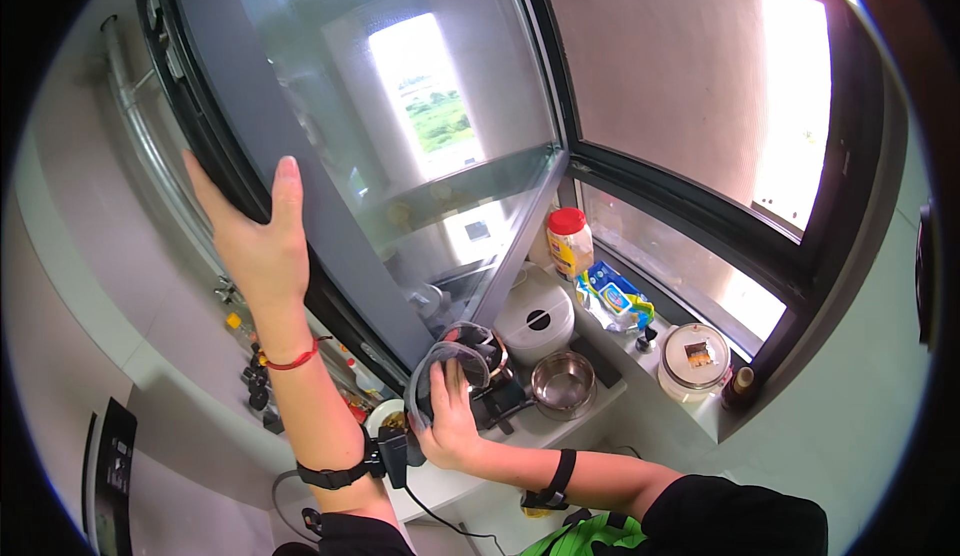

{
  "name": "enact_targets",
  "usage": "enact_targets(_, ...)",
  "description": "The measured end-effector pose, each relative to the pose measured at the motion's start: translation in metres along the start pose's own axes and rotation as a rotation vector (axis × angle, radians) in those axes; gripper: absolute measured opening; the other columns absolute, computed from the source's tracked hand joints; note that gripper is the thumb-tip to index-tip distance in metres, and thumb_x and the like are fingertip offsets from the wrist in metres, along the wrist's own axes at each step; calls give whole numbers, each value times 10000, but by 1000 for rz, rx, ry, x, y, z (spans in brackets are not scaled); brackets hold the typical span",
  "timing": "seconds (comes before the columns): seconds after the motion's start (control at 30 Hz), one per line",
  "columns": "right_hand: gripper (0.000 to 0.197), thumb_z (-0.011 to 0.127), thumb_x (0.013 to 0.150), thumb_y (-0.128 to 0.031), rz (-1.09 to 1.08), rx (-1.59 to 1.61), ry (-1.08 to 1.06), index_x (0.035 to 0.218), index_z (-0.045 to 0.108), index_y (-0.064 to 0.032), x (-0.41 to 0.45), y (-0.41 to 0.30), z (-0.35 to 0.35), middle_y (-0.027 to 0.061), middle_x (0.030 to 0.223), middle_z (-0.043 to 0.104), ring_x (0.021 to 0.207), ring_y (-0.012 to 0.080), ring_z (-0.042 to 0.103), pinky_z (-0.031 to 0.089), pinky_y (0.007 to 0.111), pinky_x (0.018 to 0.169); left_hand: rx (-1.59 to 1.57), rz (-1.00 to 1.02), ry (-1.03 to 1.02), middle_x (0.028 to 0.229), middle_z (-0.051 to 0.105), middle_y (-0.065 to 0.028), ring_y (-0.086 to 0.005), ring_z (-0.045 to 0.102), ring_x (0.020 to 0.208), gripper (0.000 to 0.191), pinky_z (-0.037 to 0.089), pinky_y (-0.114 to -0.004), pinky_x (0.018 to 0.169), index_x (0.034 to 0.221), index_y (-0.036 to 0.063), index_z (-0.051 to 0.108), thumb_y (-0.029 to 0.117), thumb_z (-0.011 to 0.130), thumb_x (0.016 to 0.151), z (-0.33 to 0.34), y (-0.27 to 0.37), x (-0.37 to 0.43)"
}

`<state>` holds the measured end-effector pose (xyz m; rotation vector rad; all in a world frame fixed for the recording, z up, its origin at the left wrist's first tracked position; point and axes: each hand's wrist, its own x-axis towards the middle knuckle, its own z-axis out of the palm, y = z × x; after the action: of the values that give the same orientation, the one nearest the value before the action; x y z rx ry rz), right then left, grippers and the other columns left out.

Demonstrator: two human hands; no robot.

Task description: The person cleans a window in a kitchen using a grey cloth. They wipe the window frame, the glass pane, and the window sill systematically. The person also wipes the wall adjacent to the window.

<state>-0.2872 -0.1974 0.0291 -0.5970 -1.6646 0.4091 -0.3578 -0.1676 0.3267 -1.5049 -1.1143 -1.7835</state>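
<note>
My left hand (266,256) is raised at the edge of an open window sash (240,83) with a grey frame. Its thumb and a finger are spread on either side of the dark edge; whether it grips the edge cannot be told. My right hand (452,421) holds a grey, see-through item with a rounded rim (424,383), perhaps mesh or cloth, near the sash's lower corner. The fingers lie against its inner side. Just right of it are a dark appliance (499,398) and a shiny metal pot (564,381), partly behind the item and hand.
A white rounded appliance (536,312) stands beneath the sash. On the sill are a red-lidded jar (570,244), wipes packs (615,297), a lidded glass jar (694,361) and a dark bottle (739,387). A metal pipe (142,128) runs along the left wall; a cable (450,526) hangs below.
</note>
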Motion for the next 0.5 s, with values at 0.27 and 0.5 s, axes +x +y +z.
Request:
enact_targets(0.27,795,557,911,-76,237,230,188,1545,93,45,12,12,4,346,1587,33,1491,487,22,34,510,1198,10,45,15,1492,435,-203,-274,459,1345,840,339,-339,1118,1504,-40,288,341,723,895,-3,-7,-2)
enact_targets(0.5,723,469,959,-202,197,213,234,1545,128,49,38,51,0,319,1600,58,1494,478,11,27,499,1203,-1,28,53,1414,523,-146,-252,516,1276,760,372,-330,1082,1467,-18,385,430,668,922,1,-6,-6)
